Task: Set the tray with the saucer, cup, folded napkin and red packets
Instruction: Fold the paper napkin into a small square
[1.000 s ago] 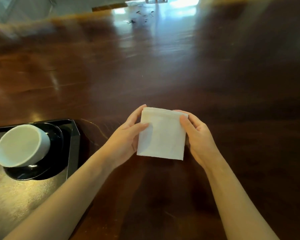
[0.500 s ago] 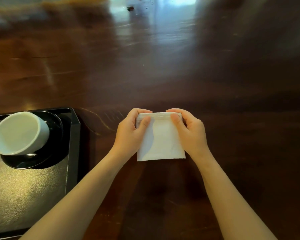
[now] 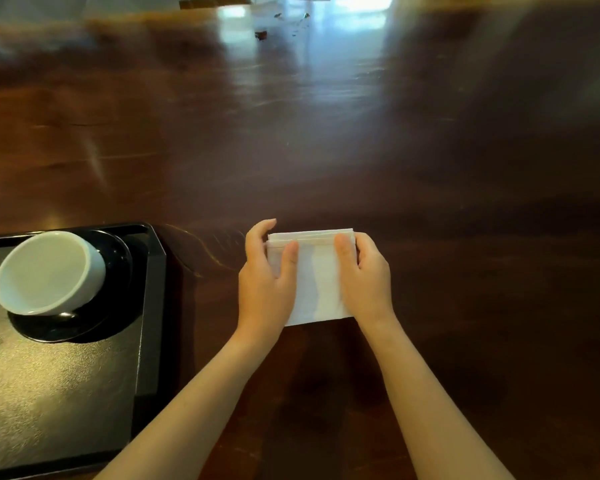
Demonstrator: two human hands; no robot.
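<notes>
A white folded napkin (image 3: pixel 317 278) lies on the dark wooden table in the middle of the view. My left hand (image 3: pixel 265 289) grips its left edge and my right hand (image 3: pixel 366 282) grips its right edge, thumbs pressed on top. At the left stands a black tray (image 3: pixel 153 306) with a black saucer (image 3: pixel 115 306) in its far corner. A white cup (image 3: pixel 49 271) sits on the saucer, its handle pointing left. No red packets are in view.
The dark wooden table (image 3: pixel 465 202) stretches far ahead and to the right. Small dark bits (image 3: pixel 261 35) lie near its far edge, in the glare of bright light.
The napkin has come down flat onto the table, and both hands have closed on its sides with thumbs on top. The view has shifted a little.
</notes>
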